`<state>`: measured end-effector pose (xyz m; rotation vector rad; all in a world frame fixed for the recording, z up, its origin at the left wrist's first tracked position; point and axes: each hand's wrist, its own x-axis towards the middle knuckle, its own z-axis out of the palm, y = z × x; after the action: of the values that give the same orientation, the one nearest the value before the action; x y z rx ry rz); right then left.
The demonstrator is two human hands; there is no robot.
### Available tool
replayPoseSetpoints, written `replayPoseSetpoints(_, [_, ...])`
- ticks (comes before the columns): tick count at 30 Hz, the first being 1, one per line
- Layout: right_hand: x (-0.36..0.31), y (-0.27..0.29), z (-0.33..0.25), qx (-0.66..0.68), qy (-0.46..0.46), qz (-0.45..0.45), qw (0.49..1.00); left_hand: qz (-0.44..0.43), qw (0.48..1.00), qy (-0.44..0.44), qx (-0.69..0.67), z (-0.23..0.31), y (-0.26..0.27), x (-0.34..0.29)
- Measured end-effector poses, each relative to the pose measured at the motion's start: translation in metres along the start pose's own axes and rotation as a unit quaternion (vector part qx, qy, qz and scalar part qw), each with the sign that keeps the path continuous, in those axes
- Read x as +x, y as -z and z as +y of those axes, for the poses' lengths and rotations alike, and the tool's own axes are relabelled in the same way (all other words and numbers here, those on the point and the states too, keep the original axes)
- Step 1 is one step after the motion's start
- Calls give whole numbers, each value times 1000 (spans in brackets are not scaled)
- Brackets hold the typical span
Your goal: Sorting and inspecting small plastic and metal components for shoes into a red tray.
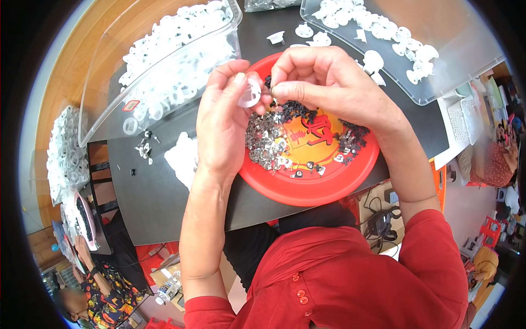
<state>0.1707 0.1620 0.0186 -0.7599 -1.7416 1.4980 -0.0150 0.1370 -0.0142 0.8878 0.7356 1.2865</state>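
Note:
Over a round red tray [307,197], my left hand [219,123] holds a white round plastic part [250,94] between thumb and fingers. Close beside it, my right hand [337,82] is closed in a pinch. What sits between its thumb and finger is too small to make out. Below my hands, the tray carries a heap of small shiny metal pieces [264,142] at its left. Small black pieces [300,111] lie in a pile at its far side, and another black pile [352,137] lies at the right.
A clear bin [236,19] full of white round parts stands at the far left; another clear bin [457,52] with similar parts is at the far right. Loose white parts [304,30] lie between them. A crumpled white sheet [182,159] lies left of the tray. A co-worker [112,288] sits lower left.

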Motion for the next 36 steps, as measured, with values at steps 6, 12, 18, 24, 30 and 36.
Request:
replayPoseSetpoints(6, [0, -1, 5, -22, -28, -1, 999, 7, 998, -25, 57, -5, 5, 1])
replayPoseSetpoints(12, [-2, -4, 9, 9, -46, -67, 997, 39, 997, -23, 62, -3, -4, -1])
replayPoseSetpoints(18, [2, -1, 14, 14, -26, -13, 999, 0, 1000, -22, 19, -1, -10, -1])
replayPoseSetpoints(24, [3, 6, 11, 29, -4, 10, 1000, -4, 997, -34, 72, -2, -8, 0])
replayPoseSetpoints(30, [2, 8, 6, 42, -9, 11, 999, -40, 999, -5, 10, -2, -3, 0])
replayPoseSetpoints(36, [7, 8, 14, -12, 63, 38, 997, -33, 999, 26, -24, 0, 1, 1])
